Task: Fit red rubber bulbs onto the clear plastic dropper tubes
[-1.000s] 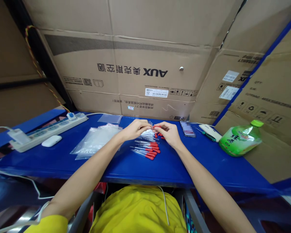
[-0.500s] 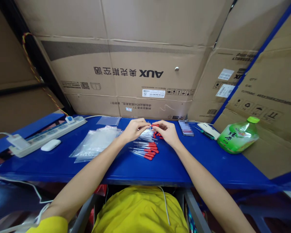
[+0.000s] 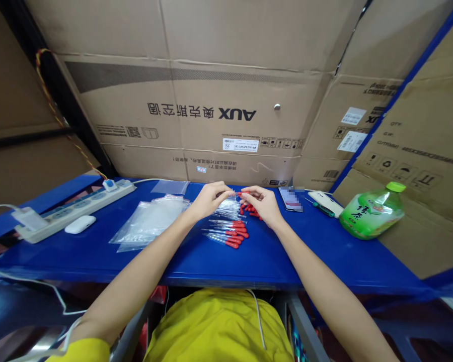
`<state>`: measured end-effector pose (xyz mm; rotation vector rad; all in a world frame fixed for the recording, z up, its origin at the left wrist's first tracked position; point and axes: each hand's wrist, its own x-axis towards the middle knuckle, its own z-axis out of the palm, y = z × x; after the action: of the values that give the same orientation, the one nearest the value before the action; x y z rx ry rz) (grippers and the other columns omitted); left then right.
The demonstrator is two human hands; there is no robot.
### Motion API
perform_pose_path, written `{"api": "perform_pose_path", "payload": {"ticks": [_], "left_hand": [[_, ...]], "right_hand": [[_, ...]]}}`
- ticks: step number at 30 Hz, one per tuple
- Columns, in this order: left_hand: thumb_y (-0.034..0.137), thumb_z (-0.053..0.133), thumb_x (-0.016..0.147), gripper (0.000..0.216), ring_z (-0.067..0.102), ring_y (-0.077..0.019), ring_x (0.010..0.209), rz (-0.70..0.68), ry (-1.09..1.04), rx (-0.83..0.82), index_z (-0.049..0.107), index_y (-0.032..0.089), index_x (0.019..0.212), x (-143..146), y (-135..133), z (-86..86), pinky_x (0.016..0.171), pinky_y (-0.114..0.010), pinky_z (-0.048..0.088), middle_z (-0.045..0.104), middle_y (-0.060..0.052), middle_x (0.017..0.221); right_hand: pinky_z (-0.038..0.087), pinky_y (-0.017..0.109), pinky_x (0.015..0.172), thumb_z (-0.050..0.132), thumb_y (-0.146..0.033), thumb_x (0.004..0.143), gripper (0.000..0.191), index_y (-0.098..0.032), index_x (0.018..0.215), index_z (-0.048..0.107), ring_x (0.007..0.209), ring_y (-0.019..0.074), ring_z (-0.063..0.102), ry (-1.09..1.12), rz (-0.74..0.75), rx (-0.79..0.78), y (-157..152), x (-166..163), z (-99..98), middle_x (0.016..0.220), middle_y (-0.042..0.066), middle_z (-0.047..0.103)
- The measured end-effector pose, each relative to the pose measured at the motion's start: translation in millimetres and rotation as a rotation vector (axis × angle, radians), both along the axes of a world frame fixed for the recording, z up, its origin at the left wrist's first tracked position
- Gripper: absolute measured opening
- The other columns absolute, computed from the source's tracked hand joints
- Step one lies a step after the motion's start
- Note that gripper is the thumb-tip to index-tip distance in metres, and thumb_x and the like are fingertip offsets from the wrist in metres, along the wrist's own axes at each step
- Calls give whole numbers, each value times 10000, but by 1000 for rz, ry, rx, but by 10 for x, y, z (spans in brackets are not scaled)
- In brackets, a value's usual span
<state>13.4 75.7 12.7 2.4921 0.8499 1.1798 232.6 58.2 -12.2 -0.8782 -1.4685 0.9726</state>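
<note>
both hands, left hand (image 3: 210, 200) and right hand (image 3: 262, 205), pinch one dropper (image 3: 237, 193) together; loose droppers (image 3: 229, 232) below may roll if a wrist bumps them.

Blue worktable (image 3: 98, 256), stacked cardboard boxes (image 3: 196, 100) as back wall, blue shelf post (image 3: 396, 95) right

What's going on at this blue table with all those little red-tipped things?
A person in a yellow top has both hands over a pile of small clear droppers with red bulbs on the blue table. The left hand and right hand together pinch one dropper. Clear plastic bags lie to the left, a green bottle to the right.
</note>
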Motion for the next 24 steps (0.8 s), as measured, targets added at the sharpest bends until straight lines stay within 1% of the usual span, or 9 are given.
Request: {"api": "perform_pose_path", "payload": {"ticks": [6, 13, 16, 19, 24], "left_hand": [[426, 605, 994, 344, 549, -142, 693, -28, -86, -100, 796, 149, 919, -2, -7, -16, 657, -269, 384, 670, -48, 788], [413, 618, 983, 338, 552, -146, 708, -67, -132, -154, 800, 137, 913, 16, -23, -29, 658, -270, 381, 679, -59, 799], [422, 621, 981, 344, 551, -144, 706, -73, -139, -162, 800, 136, 911, 24, -37, -10, 654, -267, 383, 682, -60, 803], [430, 626, 980, 343, 540, -140, 694, -63, -138, -148, 805, 144, 926, 21, -45, 19, 638, -264, 373, 668, -51, 784], [426, 647, 969, 318, 501, -121, 651, -49, -169, -133, 811, 154, 952, 2, -39, 41, 607, -259, 355, 647, -41, 780]], "right_hand": [[624, 383, 743, 869, -516, 707, 391, -196, 903, 760, 740, 248, 764, 47, 11, -1, -5, -29, -18, 763, 60, 789], [638, 418, 779, 865, -551, 703, 419, -202, 910, 762, 763, 268, 777, 44, 3, -7, -29, -58, -25, 790, 69, 798], [638, 417, 784, 858, -556, 711, 415, -199, 897, 760, 765, 266, 780, 46, 10, -1, -59, -73, -1, 793, 71, 799], [636, 410, 789, 857, -548, 720, 396, -202, 889, 764, 764, 258, 777, 55, -15, 25, -88, -77, 35, 797, 65, 799], [630, 389, 798, 855, -515, 744, 362, -210, 921, 773, 778, 246, 775, 62, -9, 59, -96, -45, 71, 826, 55, 803]]}}
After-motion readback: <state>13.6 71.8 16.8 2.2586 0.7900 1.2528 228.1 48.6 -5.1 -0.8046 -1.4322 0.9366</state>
